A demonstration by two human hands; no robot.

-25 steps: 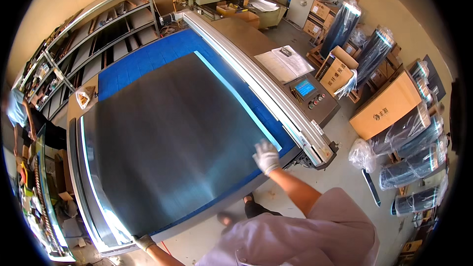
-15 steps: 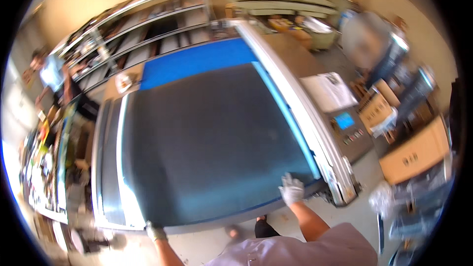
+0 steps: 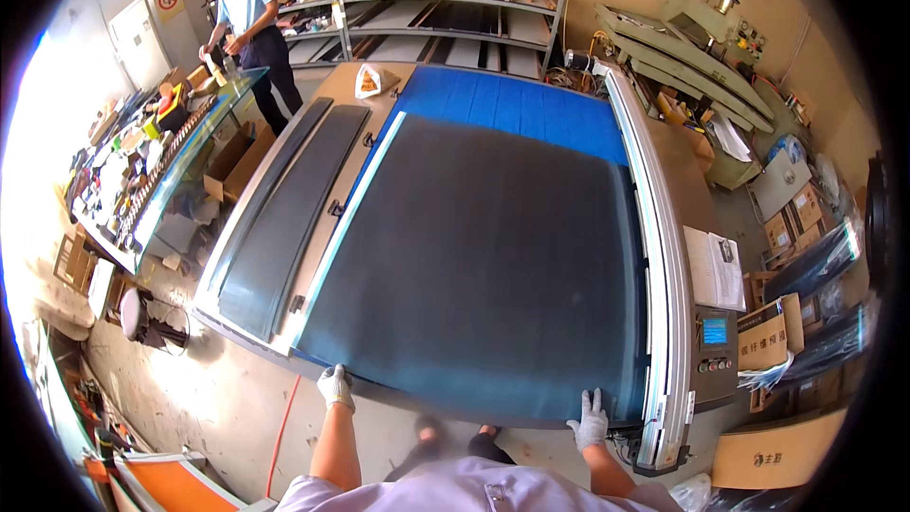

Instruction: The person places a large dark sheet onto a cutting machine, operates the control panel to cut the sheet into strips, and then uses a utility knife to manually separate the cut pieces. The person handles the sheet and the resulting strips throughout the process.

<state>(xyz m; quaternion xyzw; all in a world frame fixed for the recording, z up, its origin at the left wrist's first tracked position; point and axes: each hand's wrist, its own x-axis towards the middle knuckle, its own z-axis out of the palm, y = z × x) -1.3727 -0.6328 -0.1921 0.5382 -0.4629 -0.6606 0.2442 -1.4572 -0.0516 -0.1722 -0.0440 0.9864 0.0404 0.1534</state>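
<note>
A large dark sheet (image 3: 483, 265) lies flat on the blue bed (image 3: 521, 106) of a wide machine in front of me, with a pale strip (image 3: 355, 220) along its left edge. At its near left corner is my left hand (image 3: 336, 388), in a white glove, its fingers drawn together on the sheet's edge; their undersides are hidden. Near the sheet's front right corner, my right hand (image 3: 590, 420), also gloved, rests on the surface with fingers stretched and spread. A long metal beam (image 3: 652, 265) runs close by on its right.
Narrow dark strips (image 3: 294, 228) lie on the machine's left side. Beyond a cluttered table (image 3: 142, 161) stands another person (image 3: 251, 33). Shelving (image 3: 445, 5) lines the back. To the right are a control panel (image 3: 713, 346) and cardboard boxes (image 3: 768, 455).
My view has swung, so the machine appears straighter and the left table shows more fully. Both hands stay along the sheet's near edge; the right remains spread.
</note>
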